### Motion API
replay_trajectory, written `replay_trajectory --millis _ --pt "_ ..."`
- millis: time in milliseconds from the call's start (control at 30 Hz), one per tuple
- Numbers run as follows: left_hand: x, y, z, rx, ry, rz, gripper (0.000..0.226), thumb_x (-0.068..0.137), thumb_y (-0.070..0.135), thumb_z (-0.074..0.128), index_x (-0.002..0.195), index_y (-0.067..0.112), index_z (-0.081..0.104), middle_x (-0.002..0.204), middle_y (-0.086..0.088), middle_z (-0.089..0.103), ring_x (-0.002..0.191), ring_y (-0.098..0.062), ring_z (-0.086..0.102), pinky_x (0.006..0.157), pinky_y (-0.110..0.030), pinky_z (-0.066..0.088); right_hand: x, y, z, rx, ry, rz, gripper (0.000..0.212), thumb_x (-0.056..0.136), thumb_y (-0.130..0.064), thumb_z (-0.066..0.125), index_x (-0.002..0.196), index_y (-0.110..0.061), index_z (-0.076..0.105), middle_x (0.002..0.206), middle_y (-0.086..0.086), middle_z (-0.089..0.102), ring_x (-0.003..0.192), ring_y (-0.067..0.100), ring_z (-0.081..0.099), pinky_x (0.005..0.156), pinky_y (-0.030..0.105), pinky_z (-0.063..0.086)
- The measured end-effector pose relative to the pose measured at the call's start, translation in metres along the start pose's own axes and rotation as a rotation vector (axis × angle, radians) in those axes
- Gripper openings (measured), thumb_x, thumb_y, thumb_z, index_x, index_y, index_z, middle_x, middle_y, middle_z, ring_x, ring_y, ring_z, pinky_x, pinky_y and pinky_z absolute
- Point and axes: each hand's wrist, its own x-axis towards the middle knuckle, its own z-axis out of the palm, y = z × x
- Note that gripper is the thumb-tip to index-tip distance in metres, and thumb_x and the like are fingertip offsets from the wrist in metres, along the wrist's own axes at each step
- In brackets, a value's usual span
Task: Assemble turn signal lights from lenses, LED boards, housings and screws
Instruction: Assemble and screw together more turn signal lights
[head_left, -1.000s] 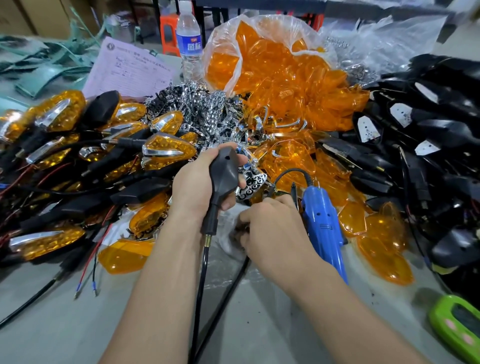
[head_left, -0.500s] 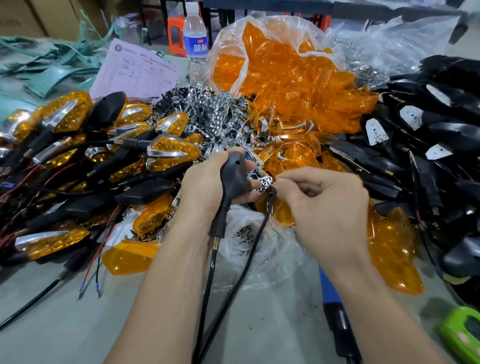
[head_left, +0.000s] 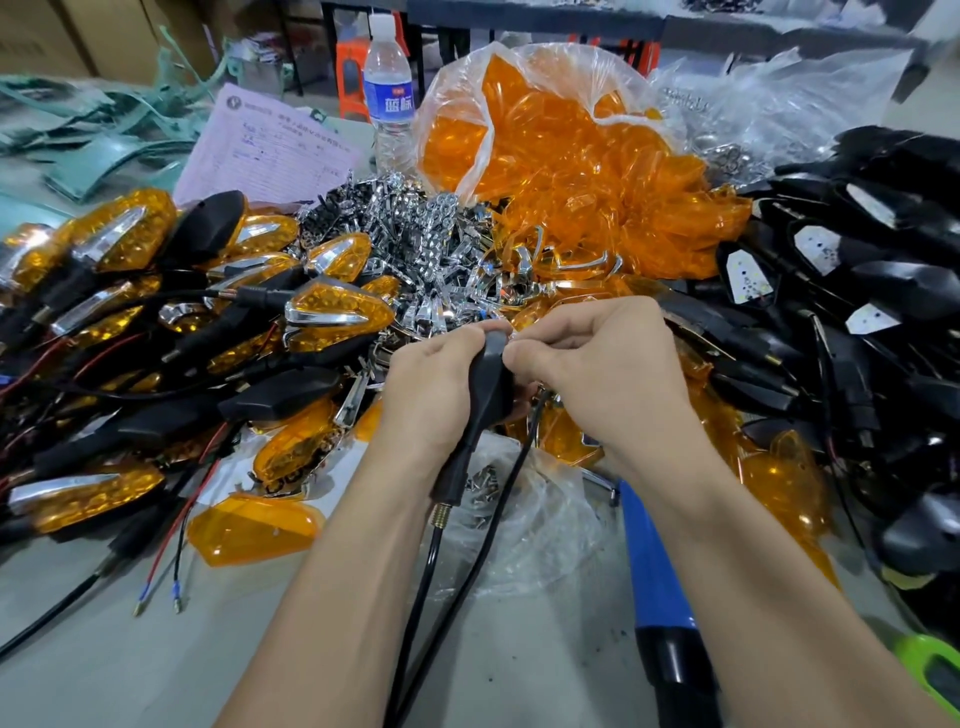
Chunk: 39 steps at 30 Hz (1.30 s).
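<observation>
Head view, centre: left hand (head_left: 431, 395) grips the black housing (head_left: 491, 382); right hand (head_left: 597, 364) pinches a small part (head_left: 515, 338) at its top; seat it squarely.

Centre of frame: left hand (head_left: 436, 395) grips a black housing (head_left: 491, 384), its cable (head_left: 415, 613) trailing toward the bottom edge; right hand (head_left: 613, 374) pinches at the housing's upper end. Left: heap of finished lights (head_left: 337, 312); upper centre: chrome parts (head_left: 431, 249) and a bag of orange lenses (head_left: 571, 156); right: pile of housings (head_left: 857, 312). Lower right: blue screwdriver (head_left: 649, 571) lying on the table (head_left: 156, 649).
</observation>
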Motion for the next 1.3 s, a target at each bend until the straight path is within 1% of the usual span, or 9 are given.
replay_trajectory --millis 333,500,667,800,933,1067,1133,1200,1300 --pt "-0.004 0.001 0.005 -0.044 -0.009 -0.019 0.036 0.103 0.009 0.052 0.083 0.010 0.082 0.071 -0.018 0.072 0.056 -0.026 0.071 0.051 -0.035 0.059 0.001 0.005 0.001 0.435 -0.092 0.117 0.029 0.084 0.005 0.076 0.063 -0.015 0.079 0.061 0.009 0.070 0.054 0.014 0.058 0.052 0.020 0.051" --pt "-0.006 0.000 0.006 -0.024 -0.003 -0.007 0.036 0.102 0.007 0.052 0.081 0.009 0.082 0.070 -0.016 0.072 0.055 -0.023 0.070 0.050 -0.034 0.059 -0.003 0.002 0.005 0.458 -0.097 0.144 0.027 0.081 0.013 0.075 0.064 -0.009 0.076 0.057 0.007 0.068 0.052 0.011 0.058 0.049 0.020 0.050" --pt "-0.008 -0.001 0.006 0.024 -0.013 0.016 0.041 0.102 0.009 0.053 0.075 0.017 0.083 0.071 -0.015 0.073 0.057 -0.025 0.070 0.054 -0.042 0.064 0.011 -0.005 -0.001 0.351 -0.145 0.409 0.029 0.074 0.008 0.082 0.063 -0.014 0.068 0.056 0.007 0.064 0.039 0.011 0.048 0.036 0.020 0.033" --pt "-0.008 -0.002 0.007 -0.008 -0.027 -0.015 0.044 0.103 0.009 0.051 0.075 0.018 0.083 0.074 -0.018 0.073 0.058 -0.029 0.070 0.054 -0.042 0.064 0.019 -0.003 -0.008 0.457 -0.333 0.619 0.041 0.085 0.005 0.073 0.064 -0.018 0.046 0.058 0.005 0.046 0.037 0.009 0.031 0.043 0.022 0.017" --pt "-0.007 -0.003 0.006 -0.030 -0.046 -0.026 0.044 0.104 0.009 0.049 0.077 0.017 0.083 0.078 -0.018 0.075 0.057 -0.028 0.069 0.051 -0.036 0.061 0.016 -0.005 -0.007 0.520 -0.351 0.671 0.042 0.089 0.005 0.068 0.056 -0.015 0.052 0.050 0.001 0.036 0.042 0.010 0.025 0.048 0.023 0.015" --pt "0.001 -0.002 0.001 -0.162 -0.078 -0.086 0.033 0.107 0.014 0.047 0.098 0.006 0.078 0.084 -0.023 0.073 0.060 -0.032 0.068 0.051 -0.035 0.059 -0.007 -0.012 -0.011 0.333 -0.179 0.478 0.027 0.094 -0.024 0.073 0.075 -0.012 0.056 0.058 0.002 0.050 0.043 0.011 0.039 0.047 0.025 0.033" --pt "0.003 -0.002 -0.002 -0.224 -0.117 -0.112 0.033 0.108 0.015 0.043 0.105 0.002 0.073 0.081 -0.024 0.070 0.057 -0.032 0.066 0.049 -0.034 0.058 -0.030 -0.006 -0.026 -0.071 -0.012 0.357 0.031 0.091 -0.046 0.070 0.075 -0.021 0.060 0.064 -0.007 0.059 0.054 0.009 0.051 0.054 0.028 0.042" --pt "0.006 -0.003 -0.004 -0.236 -0.116 -0.125 0.034 0.109 0.015 0.040 0.107 0.002 0.072 0.078 -0.021 0.071 0.055 -0.031 0.066 0.048 -0.033 0.057 -0.056 0.006 -0.040 -0.605 0.100 0.321 0.033 0.089 -0.056 0.066 0.080 -0.029 0.051 0.068 -0.011 0.059 0.059 0.006 0.051 0.051 0.026 0.033" --pt "0.005 -0.003 -0.003 -0.244 -0.103 -0.153 0.032 0.109 0.013 0.041 0.109 0.001 0.071 0.077 -0.021 0.071 0.055 -0.030 0.067 0.048 -0.032 0.057 -0.091 0.021 -0.041 -0.849 0.091 0.482 0.041 0.090 -0.066 0.058 0.089 -0.032 0.036 0.072 -0.014 0.053 0.059 0.004 0.047 0.050 0.027 0.030"
